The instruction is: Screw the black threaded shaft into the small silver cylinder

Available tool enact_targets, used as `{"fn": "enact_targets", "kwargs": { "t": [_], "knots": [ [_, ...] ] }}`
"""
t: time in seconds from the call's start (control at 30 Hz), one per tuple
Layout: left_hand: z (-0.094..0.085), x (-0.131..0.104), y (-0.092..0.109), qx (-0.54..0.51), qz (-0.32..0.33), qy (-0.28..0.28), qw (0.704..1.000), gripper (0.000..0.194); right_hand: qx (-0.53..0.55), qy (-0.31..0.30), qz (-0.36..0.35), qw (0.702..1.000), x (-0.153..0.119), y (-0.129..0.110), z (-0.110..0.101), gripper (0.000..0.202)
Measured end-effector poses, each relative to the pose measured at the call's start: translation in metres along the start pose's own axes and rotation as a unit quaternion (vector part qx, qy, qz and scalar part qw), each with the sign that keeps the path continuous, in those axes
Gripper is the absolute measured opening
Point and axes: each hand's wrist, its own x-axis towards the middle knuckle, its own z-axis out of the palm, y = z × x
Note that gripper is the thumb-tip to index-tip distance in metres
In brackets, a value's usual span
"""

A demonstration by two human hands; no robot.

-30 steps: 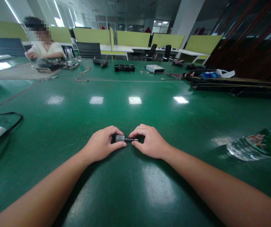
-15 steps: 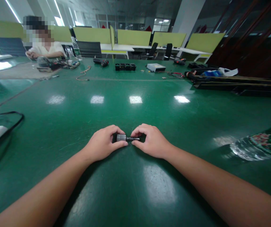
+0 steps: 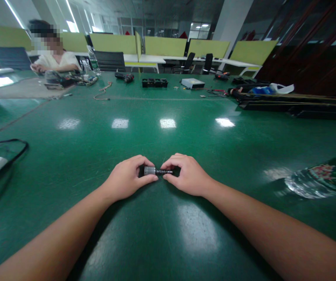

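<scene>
Cylinder silver-grey; slim, dark, ringed shaft rightward.

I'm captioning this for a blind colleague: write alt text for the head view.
The person's left hand curls around a small silver cylinder, the right hand around its thin dark shaft, over a green table. A labelled bottle is at right; another person is across the table at left.

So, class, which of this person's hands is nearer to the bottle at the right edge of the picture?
Right. The right hand, at the dark end of the small metal part, is left of the bottle; the left hand, at the silver end, is farther left.
</scene>
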Motion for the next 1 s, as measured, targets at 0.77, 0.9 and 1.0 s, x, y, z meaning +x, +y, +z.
{"fn": "enact_targets", "kwargs": {
  "t": [0.77,0.9,1.0],
  "knots": [
    [0.001,0.001,0.001,-0.012,-0.031,0.024,0.999,0.033,-0.038,0.064,0.065,0.995,0.0,0.01,-0.003,0.015],
    [0.0,0.001,0.001,-0.009,-0.032,0.021,0.999,0.033,0.036,0.049,0.027,0.998,0.001,0.006,0.0,0.02],
    [0.0,0.001,0.0,-0.005,-0.026,0.014,1.0,0.033,0.078,0.028,0.0,0.997,0.001,0.002,0.001,0.03]
  ]
}}
